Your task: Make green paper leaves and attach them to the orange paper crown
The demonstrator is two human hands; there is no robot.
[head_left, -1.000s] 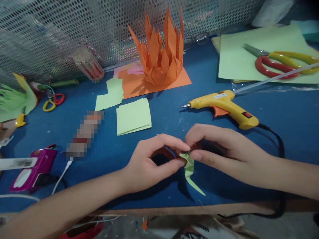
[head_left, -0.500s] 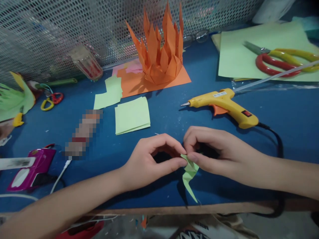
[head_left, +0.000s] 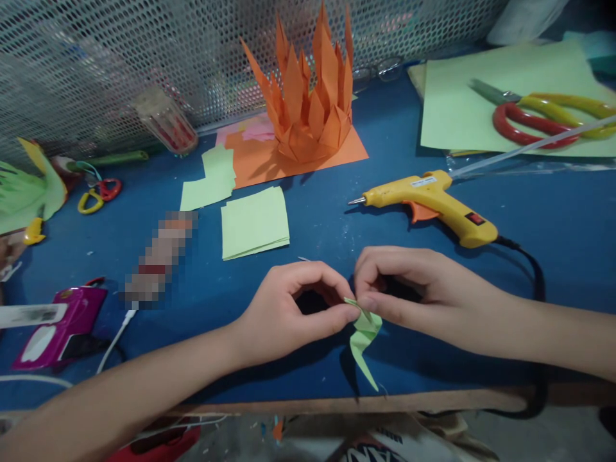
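Note:
Near the front edge of the blue table, my left hand pinches a small folded green paper between thumb and forefinger. My right hand grips the same paper from the right, its thumb on the top fold. The two hands nearly touch at the fingertips. A pointed tail of the paper hangs down below them. Behind my left hand lies a stack of square green sheets. A yellow glue gun rests on its side beyond my right hand, nozzle toward the left.
An orange folded-paper piece stands on an orange sheet at the back. Large scissors lie on green sheets at the back right. A jar, small scissors, a blurred-out object and a purple item are on the left.
The folded paper and its hanging tail have shifted slightly left, and its top fold is tilted a little differently between the fingertips. Both hands keep their pinch.

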